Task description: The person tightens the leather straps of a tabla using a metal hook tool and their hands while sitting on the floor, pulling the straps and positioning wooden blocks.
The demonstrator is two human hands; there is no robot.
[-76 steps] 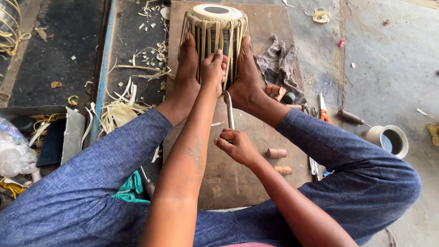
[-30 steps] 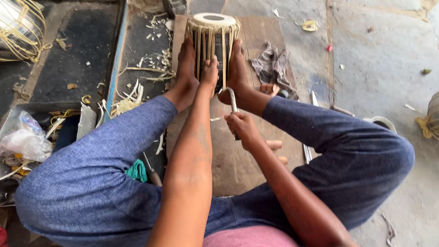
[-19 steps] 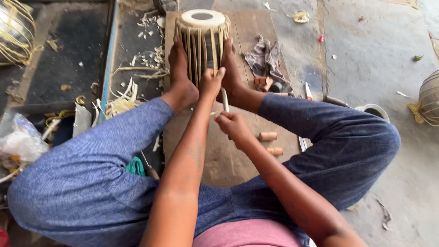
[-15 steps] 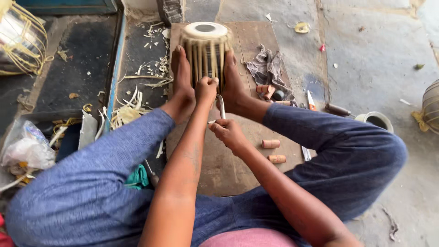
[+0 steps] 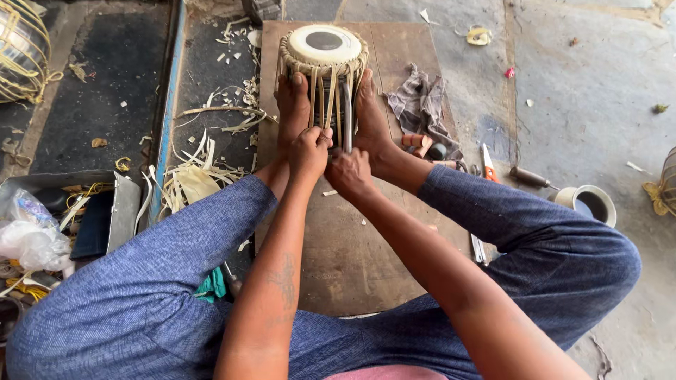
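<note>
One small drum [image 5: 325, 67], pale head with a dark centre spot, stands upright on a wooden board [image 5: 345, 246], clamped between two bare feet, one on each side. Pale laces run down its wall; their number cannot be counted, since feet and hands cover part of the side.

Two hands at the drum's near side. Left hand [image 5: 308, 151] closed in a fist against the laces, fingers curled tight; whether it grips a lace is hard to make out. Right hand [image 5: 350, 171] closed around the lower end of one metal tool [image 5: 346, 123], which rises upright along the drum wall; its tip is lost among the laces.

Right of the board: one crumpled grey cloth [image 5: 421, 105], at least two short reddish pegs [image 5: 415, 143] beside it, partly hidden by the leg, one wooden-handled tool [image 5: 529, 176], one pale cup [image 5: 587, 204]. Left: a loose pile of pale strips [image 5: 186, 179], uncountable. One laced drum body [image 5: 21, 49] cut off at the upper left edge.
</note>
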